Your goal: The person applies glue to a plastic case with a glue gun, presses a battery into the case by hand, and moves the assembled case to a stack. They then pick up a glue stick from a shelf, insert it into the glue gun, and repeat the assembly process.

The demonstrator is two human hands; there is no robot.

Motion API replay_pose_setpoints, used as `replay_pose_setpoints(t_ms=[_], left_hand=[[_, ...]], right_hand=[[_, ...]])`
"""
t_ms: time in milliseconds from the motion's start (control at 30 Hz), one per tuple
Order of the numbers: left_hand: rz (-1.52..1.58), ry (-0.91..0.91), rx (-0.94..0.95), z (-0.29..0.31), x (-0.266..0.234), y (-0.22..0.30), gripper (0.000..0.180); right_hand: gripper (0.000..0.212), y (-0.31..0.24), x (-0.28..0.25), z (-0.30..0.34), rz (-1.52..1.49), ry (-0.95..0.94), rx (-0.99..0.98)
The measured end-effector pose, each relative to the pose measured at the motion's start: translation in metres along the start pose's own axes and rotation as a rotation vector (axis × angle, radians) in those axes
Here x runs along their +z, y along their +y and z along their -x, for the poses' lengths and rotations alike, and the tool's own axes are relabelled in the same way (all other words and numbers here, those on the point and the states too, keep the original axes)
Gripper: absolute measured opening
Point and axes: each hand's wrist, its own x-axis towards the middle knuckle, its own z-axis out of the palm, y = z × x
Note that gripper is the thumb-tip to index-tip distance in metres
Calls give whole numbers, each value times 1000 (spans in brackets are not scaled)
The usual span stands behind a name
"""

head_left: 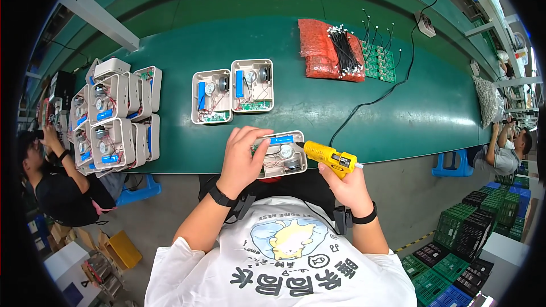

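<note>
At the table's near edge, my left hand grips the left side of an open white plastic housing. Its fingers reach over the top rim and the thumb is by a blue cylindrical battery. Below the battery, a round pale part and a dark speaker sit inside. My right hand is closed around a yellow hot glue gun. The gun's nozzle points left, over the housing's right rim near the battery's end. Whether glue is coming out is too small to tell.
Two similar housings stand farther back on the green table. Several more are stacked at left. Red bubble wrap, black cables and circuit boards lie at back right. A black cord crosses the table. People sit at both sides.
</note>
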Motion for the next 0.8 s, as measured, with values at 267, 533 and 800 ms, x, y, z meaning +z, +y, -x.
replay_pose_setpoints(t_ms=[267,533,800], left_hand=[[-10,-2,50,-1,1,-5,17],[-54,-92,84,3,-13,2,37],[-62,-120,106,4,-10,-6,51]], right_hand=[[28,1,6,-3,8,-14,-5],[24,-4,7,0,65,-26,-83],[28,-37,32,-14,-81,-249,30]])
